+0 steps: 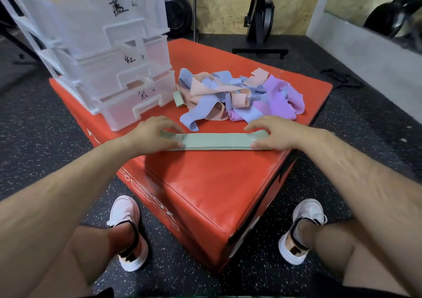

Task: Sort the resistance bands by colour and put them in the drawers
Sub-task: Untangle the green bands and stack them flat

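Observation:
A flat stack of pale green resistance bands [215, 141] lies stretched across the red padded box [210, 183]. My left hand [153, 134] grips its left end and my right hand [271, 133] grips its right end. Behind them sits a tangled pile of blue, pink and purple bands [239, 99], with one small green band [178, 99] at its left edge. A clear plastic drawer unit [109, 53] with handwritten labels stands on the box's back left; its three visible drawers are pulled partly out.
Black rubber gym floor surrounds the box. An exercise machine [260, 19] and a weight plate [178, 12] stand at the back wall. A black strap [340, 78] lies on the floor to the right. My two feet in white shoes flank the box's near corner.

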A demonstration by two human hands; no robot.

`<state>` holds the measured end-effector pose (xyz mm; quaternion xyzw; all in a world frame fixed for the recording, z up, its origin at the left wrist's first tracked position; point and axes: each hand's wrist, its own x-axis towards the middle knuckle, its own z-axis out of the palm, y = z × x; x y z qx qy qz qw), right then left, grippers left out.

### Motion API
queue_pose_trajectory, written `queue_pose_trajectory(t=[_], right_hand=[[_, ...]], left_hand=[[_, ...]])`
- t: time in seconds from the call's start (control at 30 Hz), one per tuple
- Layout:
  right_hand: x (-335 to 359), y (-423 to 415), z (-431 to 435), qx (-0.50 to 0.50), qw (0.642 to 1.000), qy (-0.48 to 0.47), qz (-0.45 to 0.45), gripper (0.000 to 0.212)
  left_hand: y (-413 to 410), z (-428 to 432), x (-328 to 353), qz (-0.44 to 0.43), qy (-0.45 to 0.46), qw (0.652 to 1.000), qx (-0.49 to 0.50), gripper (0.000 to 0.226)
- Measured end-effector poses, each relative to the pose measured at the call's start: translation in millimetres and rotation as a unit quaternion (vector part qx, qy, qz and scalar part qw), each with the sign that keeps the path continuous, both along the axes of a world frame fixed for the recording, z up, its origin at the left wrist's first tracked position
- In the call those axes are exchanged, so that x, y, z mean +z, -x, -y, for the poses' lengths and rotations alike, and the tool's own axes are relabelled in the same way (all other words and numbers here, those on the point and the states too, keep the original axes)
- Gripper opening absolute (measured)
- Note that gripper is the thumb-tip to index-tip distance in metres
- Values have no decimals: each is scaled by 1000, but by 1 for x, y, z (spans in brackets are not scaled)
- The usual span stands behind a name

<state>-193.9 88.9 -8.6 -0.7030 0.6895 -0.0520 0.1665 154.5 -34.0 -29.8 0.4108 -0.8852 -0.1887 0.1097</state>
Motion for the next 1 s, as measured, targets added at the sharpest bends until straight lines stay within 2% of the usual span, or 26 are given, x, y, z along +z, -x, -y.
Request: queue_pose_trajectory(t=[0.03,0.1,0.27,0.43,0.57,0.7,0.87,1.0], right_hand=[[-1,0,-3,10,1000,-13,-4,53],[-3,1,-5,12,1000,-17,-13,56],[-3,4,-9,14,1000,0,-9,49],[-1,-4,-7,10,1000,1,-18,55],[10,-27,13,5,997,72,1,46],[12,-68,48,22,991,132,25,35],[10,-108,90,31,987,160,16,32],[0,-122,112,32,991,127,-14,38]], left_hand=[[0,-3,0,16,-21,1000,-17,51],[2,-5,-3,17,-43,998,-34,45],[6,-4,-6,-28,-31,997,-60,49],[8,-1,-2,-15,-56,997,-49,40],[15,14,5,-54,-18,998,16,40],[28,42,5,-39,-35,992,110,54],[63,66,-2,-90,-84,980,154,28],[86,81,-9,-99,-109,972,185,30]])
